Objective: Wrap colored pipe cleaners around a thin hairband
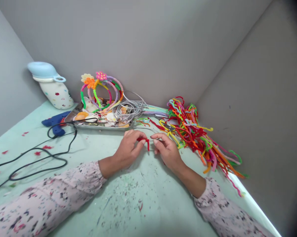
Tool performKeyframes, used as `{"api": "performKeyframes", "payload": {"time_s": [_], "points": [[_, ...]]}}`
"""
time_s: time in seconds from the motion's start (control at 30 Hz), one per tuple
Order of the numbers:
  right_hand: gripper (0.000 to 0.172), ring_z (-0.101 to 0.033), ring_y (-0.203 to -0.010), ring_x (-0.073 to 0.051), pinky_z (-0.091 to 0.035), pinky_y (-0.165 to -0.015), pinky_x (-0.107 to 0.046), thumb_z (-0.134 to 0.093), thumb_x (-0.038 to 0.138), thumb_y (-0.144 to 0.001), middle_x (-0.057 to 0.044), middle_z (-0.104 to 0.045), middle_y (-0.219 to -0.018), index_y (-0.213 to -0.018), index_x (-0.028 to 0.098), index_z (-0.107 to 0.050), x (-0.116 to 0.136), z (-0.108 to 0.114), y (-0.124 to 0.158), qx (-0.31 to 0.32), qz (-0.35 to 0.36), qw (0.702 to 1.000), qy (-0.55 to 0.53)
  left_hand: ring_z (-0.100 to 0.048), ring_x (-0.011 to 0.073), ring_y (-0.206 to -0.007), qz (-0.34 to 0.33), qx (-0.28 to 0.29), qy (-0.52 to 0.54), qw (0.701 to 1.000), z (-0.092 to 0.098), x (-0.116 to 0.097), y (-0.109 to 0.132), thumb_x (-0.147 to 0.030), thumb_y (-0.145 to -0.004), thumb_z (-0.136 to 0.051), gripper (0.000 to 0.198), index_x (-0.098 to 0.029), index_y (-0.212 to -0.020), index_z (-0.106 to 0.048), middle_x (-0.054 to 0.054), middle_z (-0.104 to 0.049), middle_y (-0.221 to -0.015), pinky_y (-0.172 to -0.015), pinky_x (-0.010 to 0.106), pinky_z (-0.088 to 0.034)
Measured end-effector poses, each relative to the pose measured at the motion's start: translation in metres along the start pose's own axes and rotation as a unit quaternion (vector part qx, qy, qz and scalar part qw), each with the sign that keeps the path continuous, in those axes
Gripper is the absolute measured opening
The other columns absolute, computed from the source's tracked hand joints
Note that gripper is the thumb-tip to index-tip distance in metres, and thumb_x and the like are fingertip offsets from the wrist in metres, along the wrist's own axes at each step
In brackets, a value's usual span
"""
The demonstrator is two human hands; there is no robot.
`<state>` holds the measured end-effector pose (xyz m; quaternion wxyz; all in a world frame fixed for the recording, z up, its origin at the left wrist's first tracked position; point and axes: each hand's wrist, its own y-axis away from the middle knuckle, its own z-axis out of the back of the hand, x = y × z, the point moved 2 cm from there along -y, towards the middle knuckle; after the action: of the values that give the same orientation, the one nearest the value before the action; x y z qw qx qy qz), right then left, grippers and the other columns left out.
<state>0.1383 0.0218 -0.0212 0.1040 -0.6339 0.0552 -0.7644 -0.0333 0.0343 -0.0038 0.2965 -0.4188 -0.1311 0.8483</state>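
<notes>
Near the middle of the table, my left hand (128,149) pinches a short red pipe cleaner (148,144) between thumb and fingers, and its bent end points down. Just to the right, my right hand (167,152) faces it with thumb and fingertips drawn together. Whatever those fingertips hold, if anything, is too small to make out. A small gap separates the two hands. Behind them lies a metal tray (101,127) of shell-like scraps, with a coil of grey wire (132,110) on it. Colourful fuzzy hoops with flowers (101,76) stand on the tray.
A tangled heap of coloured pipe cleaners (191,128) spreads along the right edge, with a cutting tool (169,126) beside it. On the left are a blue glue gun (57,120), its looping black cord (39,176) and a white bottle with a blue lid (56,92). Grey walls enclose the table.
</notes>
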Motion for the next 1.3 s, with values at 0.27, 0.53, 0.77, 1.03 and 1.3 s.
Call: {"api": "performKeyframes", "payload": {"time_s": [0.27, 0.53, 0.77, 1.03, 1.3], "points": [[0.015, -0.056, -0.060, -0.010, -0.047, -0.055, -0.023, -0.054, 0.031, -0.087, -0.002, -0.056, -0.086, -0.094, 0.020, -0.061, 0.001, -0.002, 0.000, -0.012, 0.052, 0.998, 0.046, -0.051, 0.0177, -0.082, -0.001, 0.020, -0.026, 0.999, -0.001, -0.001, -0.002, -0.028, -0.094, -0.042, 0.024, -0.018, -0.083, -0.061, 0.002, -0.061, -0.081, -0.081, 0.035, -0.034], [0.012, -0.056, -0.061, -0.010, -0.047, -0.056, -0.023, -0.054, 0.029, -0.088, -0.001, -0.055, -0.087, -0.092, 0.020, -0.061, 0.002, -0.002, 0.001, -0.008, 0.076, 0.995, 0.058, -0.049, 0.0186, -0.082, -0.020, 0.047, -0.047, 0.998, -0.003, 0.001, -0.002, -0.031, -0.097, -0.033, 0.031, -0.018, -0.082, -0.057, 0.003, -0.058, -0.079, -0.079, 0.036, -0.034], [0.011, -0.057, -0.061, -0.010, -0.047, -0.058, -0.024, -0.054, 0.028, -0.088, -0.001, -0.056, -0.088, -0.092, 0.020, -0.061, 0.004, -0.002, 0.001, -0.020, 0.084, 0.995, 0.059, -0.049, 0.0179, -0.084, -0.001, 0.046, -0.012, 0.999, -0.002, 0.000, -0.002, -0.032, -0.097, -0.036, 0.028, -0.018, -0.085, -0.058, 0.002, -0.058, -0.082, -0.081, 0.035, -0.034], [0.013, -0.055, -0.066, -0.011, -0.049, -0.061, -0.026, -0.056, 0.021, -0.084, -0.004, -0.055, -0.098, -0.097, 0.022, -0.061, 0.007, -0.001, 0.003, -0.043, 0.144, 0.983, 0.107, -0.050, 0.0175, -0.083, 0.009, 0.031, 0.032, 0.999, 0.001, 0.000, -0.001, -0.030, -0.095, -0.038, 0.026, -0.018, -0.082, -0.057, 0.001, -0.059, -0.082, -0.082, 0.035, -0.035], [0.017, -0.053, -0.063, -0.009, -0.047, -0.058, -0.024, -0.058, 0.014, -0.082, -0.002, -0.056, -0.098, -0.093, 0.025, -0.064, 0.009, -0.003, 0.003, -0.035, 0.173, 0.970, 0.164, -0.051, 0.0166, -0.083, 0.012, 0.026, 0.080, 0.996, 0.000, -0.002, 0.000, -0.027, -0.093, -0.043, 0.016, -0.018, -0.086, -0.056, 0.001, -0.059, -0.084, -0.079, 0.032, -0.037]]}}
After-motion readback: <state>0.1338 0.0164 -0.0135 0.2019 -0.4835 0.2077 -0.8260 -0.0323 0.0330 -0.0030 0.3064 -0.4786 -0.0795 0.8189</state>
